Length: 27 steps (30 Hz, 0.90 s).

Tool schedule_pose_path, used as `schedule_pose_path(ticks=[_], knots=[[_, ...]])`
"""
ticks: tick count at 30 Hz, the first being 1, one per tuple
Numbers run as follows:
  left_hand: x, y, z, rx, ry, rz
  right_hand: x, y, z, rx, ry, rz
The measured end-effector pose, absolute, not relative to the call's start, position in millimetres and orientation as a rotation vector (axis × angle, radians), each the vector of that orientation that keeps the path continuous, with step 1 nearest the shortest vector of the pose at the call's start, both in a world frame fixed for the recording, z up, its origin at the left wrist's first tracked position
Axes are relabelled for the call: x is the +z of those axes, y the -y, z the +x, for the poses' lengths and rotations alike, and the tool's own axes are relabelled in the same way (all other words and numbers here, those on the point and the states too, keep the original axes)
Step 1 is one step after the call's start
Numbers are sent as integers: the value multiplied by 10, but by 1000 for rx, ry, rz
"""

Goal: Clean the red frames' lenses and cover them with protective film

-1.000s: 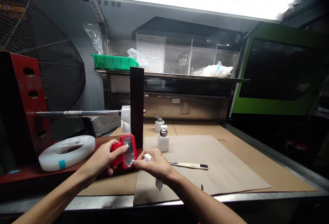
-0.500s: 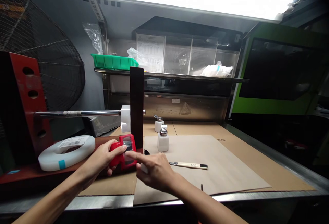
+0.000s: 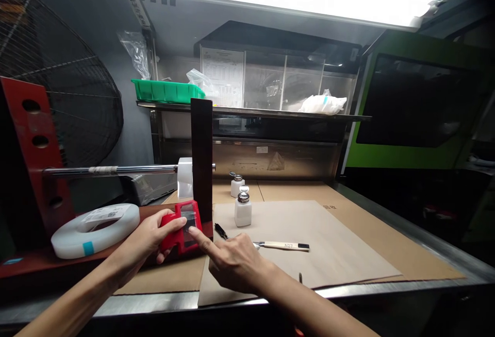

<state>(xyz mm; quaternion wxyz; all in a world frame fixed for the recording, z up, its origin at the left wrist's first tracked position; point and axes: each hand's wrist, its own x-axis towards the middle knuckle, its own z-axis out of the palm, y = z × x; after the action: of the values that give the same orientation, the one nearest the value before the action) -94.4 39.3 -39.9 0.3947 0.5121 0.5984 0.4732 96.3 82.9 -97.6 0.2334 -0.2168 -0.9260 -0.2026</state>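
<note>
My left hand (image 3: pixel 157 234) is closed around a red plastic piece (image 3: pixel 181 228) with a dark, glossy window. Its thumb presses on the window's edge. My right hand (image 3: pixel 235 262) has its index finger stretched out, the tip on or just over the lower part of that window. The other fingers of this hand are curled under, and whatever they may hold is hidden. Just beyond the right hand lie a wooden-handled tool (image 3: pixel 286 246) and a black-tipped tool (image 3: pixel 221 231), both partly covered by the hand. A white pump bottle (image 3: pixel 243 213) with a metal top stands behind them.
A second bottle (image 3: pixel 237 187) is further back. At left, a roll of clear film (image 3: pixel 62 241) lies on a red stand (image 3: pixel 29 125) whose metal rod (image 3: pixel 127 170) carries a white roll (image 3: pixel 184 177). A dark upright (image 3: pixel 201 156) rises beside the hands. Brown paper (image 3: pixel 328 254) covers the bench.
The view has shifted slightly. My right index fingertip stays at the window of the red piece, while the right hand has tilted and lowered a little, uncovering more of the black-tipped tool.
</note>
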Motion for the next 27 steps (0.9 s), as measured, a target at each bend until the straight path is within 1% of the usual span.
schedule_pose_path(ticks=[2,5,7,9,13,18,27], knots=[[-398,-385,-938,1198,-1514,1305,-958,-851,993,-566,2522,-612],[-403,-387,-930,1197,-1516,1307,-935,-863,1017,-671,2585,-629],[-411,-394,-926,1207,-1521,1307,-908,-853,1034,-664,2625,-645],[-418,-395,-924,1218,-1528,1310,-865,-854,1087,-556,2638,-706],[-410,-376,-927,1228,-1573,1329,-791,-986,1381,-314,2670,-1039],[-394,-363,-922,1234,-1630,1364,-852,-1268,1877,-196,2717,-1306],[-435,-433,-884,1291,-1726,1347,-967,-1434,2064,-44,2745,-1373]])
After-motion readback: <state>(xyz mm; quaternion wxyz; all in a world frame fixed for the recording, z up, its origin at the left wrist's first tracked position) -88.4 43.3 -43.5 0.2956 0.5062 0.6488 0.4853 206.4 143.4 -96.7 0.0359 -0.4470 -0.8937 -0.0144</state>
